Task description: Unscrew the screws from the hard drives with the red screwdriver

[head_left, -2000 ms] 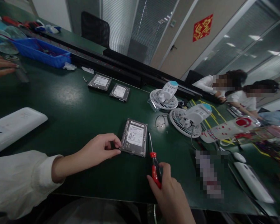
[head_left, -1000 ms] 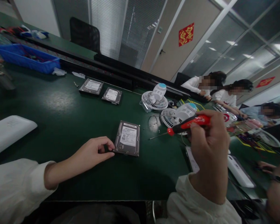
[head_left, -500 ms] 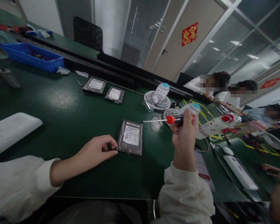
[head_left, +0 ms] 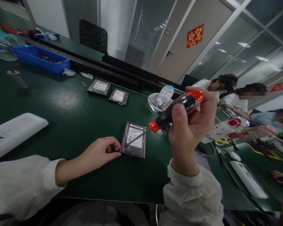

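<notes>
A hard drive (head_left: 137, 139) with a white label lies label up on the green table. My left hand (head_left: 102, 150) is at its lower left corner, thumb and fingertips closed on the edge. My right hand (head_left: 191, 128) grips a screwdriver (head_left: 172, 110) by its black and red handle, above and to the right of the drive. The shaft slants down to the left across the label, its tip at the drive's lower left part near my left fingertips. Whether the tip sits in a screw is too small to tell.
Farther back lie two more hard drives (head_left: 99, 87) (head_left: 118, 96). A white fan (head_left: 163, 97) stands behind my right hand. At the left are a blue bin (head_left: 41, 61), a metal can (head_left: 17, 79) and a white casing (head_left: 19, 133). Co-workers (head_left: 235, 97) sit at the right.
My right hand has raised and tilted the screwdriver. Its tip has gone from the drive's upper right corner to the lower left, near my left hand, which stays at the corner.
</notes>
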{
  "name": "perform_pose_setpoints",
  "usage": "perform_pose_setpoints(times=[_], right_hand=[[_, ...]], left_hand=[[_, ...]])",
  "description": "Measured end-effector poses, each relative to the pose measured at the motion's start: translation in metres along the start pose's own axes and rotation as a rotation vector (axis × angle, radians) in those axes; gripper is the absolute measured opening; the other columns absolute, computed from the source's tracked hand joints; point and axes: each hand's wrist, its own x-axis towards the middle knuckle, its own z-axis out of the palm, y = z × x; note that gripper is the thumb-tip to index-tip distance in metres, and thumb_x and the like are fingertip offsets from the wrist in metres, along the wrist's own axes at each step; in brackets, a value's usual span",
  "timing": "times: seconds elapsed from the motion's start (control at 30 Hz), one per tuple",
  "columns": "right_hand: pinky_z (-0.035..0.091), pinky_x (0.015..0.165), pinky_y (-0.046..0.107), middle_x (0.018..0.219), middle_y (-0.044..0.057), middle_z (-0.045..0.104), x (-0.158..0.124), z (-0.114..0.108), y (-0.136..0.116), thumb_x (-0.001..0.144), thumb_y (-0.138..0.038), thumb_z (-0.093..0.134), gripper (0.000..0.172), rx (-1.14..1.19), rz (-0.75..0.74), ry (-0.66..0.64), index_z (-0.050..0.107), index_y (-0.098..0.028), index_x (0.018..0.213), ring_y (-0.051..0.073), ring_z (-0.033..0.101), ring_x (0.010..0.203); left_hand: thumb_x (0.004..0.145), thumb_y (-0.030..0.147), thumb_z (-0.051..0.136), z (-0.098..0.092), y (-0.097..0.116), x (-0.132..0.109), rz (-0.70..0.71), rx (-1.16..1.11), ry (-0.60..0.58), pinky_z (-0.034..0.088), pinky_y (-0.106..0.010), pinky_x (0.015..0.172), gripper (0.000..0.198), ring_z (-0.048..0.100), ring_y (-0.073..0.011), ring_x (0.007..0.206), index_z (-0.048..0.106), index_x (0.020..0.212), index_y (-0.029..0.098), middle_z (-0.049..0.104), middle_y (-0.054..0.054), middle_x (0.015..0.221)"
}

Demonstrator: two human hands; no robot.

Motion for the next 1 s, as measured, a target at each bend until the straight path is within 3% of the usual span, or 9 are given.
perform_pose_setpoints(times=[0.2,0.47,1.0], right_hand=[[0.058,0.063,0.037,0.117,0.006,0.059,-0.019,0.014,0.003,0.095,-0.048,0.060,0.041,0.026,-0.199,-0.208,0.048,-0.031,0.130,0.017,0.065,0.074],[0.059,0.068,0.035,0.122,0.007,0.057,-0.021,0.024,0.011,0.096,-0.052,0.056,0.041,-0.020,-0.195,-0.206,0.048,-0.029,0.130,0.018,0.063,0.085],[0.057,0.061,0.031,0.113,0.004,0.059,-0.026,0.030,0.013,0.094,-0.049,0.060,0.042,0.030,-0.159,-0.259,0.049,-0.028,0.129,0.013,0.058,0.072]], left_hand=[[0.087,0.040,0.068,0.000,0.001,0.001,0.004,-0.015,-0.002,0.042,-0.028,0.062,0.020,0.058,-0.0166,0.069,0.071,0.094,0.021,0.069,-0.001,0.084],[0.087,0.044,0.068,0.000,0.004,0.000,-0.024,-0.016,-0.008,0.041,-0.027,0.059,0.023,0.056,-0.0160,0.065,0.069,0.091,0.021,0.065,0.001,0.075],[0.088,0.044,0.068,0.001,0.000,0.001,-0.001,0.016,0.001,0.042,-0.028,0.061,0.022,0.059,-0.0164,0.068,0.070,0.091,0.022,0.067,0.000,0.079]])
